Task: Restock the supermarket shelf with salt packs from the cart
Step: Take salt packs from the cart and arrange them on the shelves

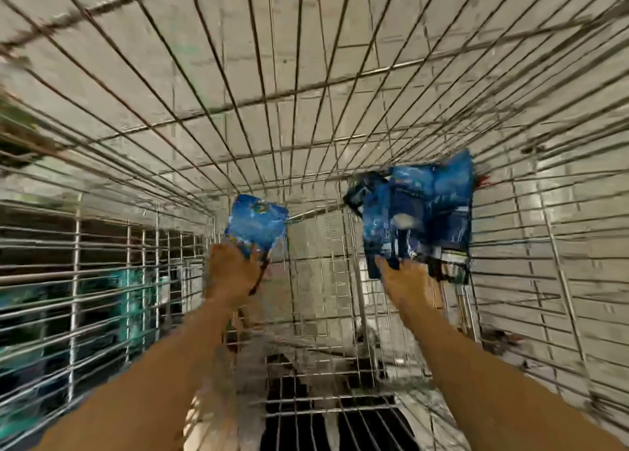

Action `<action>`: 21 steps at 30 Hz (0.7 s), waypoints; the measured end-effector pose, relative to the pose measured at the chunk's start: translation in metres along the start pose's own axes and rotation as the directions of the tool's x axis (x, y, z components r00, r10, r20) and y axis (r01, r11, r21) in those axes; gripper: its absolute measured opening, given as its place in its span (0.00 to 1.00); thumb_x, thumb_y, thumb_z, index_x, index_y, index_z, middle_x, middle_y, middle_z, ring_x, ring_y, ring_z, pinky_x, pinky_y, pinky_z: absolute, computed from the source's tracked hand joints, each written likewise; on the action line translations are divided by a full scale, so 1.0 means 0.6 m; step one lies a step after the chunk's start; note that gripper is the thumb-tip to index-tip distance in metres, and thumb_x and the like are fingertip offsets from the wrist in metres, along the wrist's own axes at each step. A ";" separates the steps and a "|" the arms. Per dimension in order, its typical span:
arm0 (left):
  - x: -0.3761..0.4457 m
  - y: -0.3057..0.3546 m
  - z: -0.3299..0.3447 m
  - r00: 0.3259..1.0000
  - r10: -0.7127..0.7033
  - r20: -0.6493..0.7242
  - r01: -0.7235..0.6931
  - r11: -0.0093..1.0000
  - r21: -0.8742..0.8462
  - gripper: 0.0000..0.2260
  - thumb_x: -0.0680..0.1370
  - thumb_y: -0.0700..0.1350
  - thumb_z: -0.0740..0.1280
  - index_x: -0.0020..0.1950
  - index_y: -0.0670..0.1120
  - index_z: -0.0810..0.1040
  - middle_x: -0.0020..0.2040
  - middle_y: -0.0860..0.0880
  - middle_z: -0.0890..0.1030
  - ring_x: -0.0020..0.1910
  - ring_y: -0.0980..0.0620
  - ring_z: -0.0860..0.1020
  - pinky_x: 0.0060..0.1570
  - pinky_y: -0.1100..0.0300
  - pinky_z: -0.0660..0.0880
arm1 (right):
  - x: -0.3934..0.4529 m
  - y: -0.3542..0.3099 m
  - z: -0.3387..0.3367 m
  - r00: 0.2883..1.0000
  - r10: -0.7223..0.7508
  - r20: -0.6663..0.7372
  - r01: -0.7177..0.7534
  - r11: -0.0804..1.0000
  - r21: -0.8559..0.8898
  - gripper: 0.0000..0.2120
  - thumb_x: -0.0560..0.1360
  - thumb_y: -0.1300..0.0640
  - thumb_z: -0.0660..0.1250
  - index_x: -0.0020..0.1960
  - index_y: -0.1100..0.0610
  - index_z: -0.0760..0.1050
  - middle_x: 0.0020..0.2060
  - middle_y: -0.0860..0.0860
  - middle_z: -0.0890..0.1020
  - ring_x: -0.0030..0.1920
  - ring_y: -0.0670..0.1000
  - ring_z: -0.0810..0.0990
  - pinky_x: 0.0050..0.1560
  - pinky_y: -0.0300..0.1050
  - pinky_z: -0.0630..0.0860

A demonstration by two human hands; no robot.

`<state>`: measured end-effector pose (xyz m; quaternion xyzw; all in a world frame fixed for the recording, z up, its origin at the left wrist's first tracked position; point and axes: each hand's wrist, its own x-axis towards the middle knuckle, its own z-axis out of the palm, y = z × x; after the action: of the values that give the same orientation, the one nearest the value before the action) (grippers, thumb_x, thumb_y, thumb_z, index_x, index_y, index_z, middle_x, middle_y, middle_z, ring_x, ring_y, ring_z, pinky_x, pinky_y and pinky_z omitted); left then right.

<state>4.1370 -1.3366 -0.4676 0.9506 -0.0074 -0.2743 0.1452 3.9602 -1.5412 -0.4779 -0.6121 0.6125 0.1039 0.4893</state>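
The frame is blurred by motion. I look down into a wire shopping cart (306,96). My left hand (231,273) grips a small blue salt pack (257,224) by its lower edge, held up inside the cart. My right hand (405,280) grips the bottom of a larger bunch of blue salt packs (418,212); how many packs it holds cannot be told. Both forearms reach in from the bottom of the frame. The two bundles are apart, with a gap of cart mesh between them.
The cart's wire walls rise on the left (78,267) and right (551,246). Light floor tiles (238,42) show through the mesh. Dark shelving with greenish goods (30,314) lies beyond the left wall. A dark grille (340,416) sits at the near end.
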 end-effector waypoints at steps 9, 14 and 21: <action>0.041 -0.023 0.045 0.998 -0.069 -0.002 0.067 0.970 0.233 0.38 0.70 0.63 0.73 0.66 0.36 0.69 0.63 0.36 0.72 0.65 0.37 0.70 0.60 0.46 0.73 | 0.042 0.010 0.060 0.980 -0.021 -0.195 -0.067 0.899 -0.433 0.42 0.72 0.43 0.73 0.73 0.65 0.58 0.65 0.63 0.73 0.63 0.63 0.75 0.59 0.59 0.75; 0.024 -0.022 0.059 0.992 -0.108 -0.061 0.123 0.936 0.329 0.42 0.61 0.68 0.76 0.61 0.39 0.75 0.59 0.38 0.78 0.60 0.39 0.75 0.54 0.48 0.77 | 0.029 0.055 0.067 0.987 -0.063 -0.149 0.013 0.949 -0.316 0.29 0.73 0.48 0.73 0.67 0.59 0.68 0.55 0.58 0.81 0.54 0.60 0.81 0.54 0.55 0.78; -0.016 -0.046 0.079 0.973 -0.168 0.161 0.180 0.982 -0.063 0.25 0.69 0.57 0.77 0.60 0.47 0.78 0.54 0.44 0.83 0.49 0.43 0.81 0.47 0.54 0.76 | -0.034 0.111 0.041 0.837 0.120 0.534 -0.382 0.826 0.414 0.17 0.65 0.64 0.76 0.54 0.60 0.83 0.52 0.58 0.86 0.51 0.56 0.85 0.55 0.50 0.80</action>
<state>4.1021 -1.3220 -0.5087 0.9170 0.0750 -0.3592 0.1562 3.9103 -1.4946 -0.5068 -0.3272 0.5525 0.1558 0.7506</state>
